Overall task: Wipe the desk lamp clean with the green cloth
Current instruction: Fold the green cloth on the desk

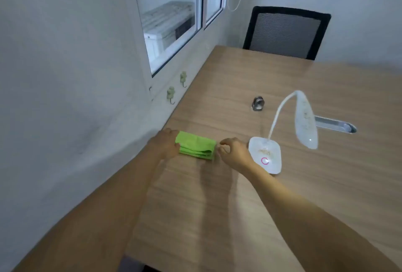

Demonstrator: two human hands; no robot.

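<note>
A folded green cloth lies on the wooden desk near its left edge. My left hand rests against the cloth's left end, fingers touching it. My right hand sits just right of the cloth, thumb and forefinger curled at its right edge; whether they pinch it is unclear. The white desk lamp stands to the right: its base carries crumbs and a pink ring button, and its bent neck ends in a speckled head.
A small metal ring-shaped object lies behind the lamp. A grey cable slot is set into the desk at the right. A black mesh chair stands at the far end. Wall hooks and a window line the left wall.
</note>
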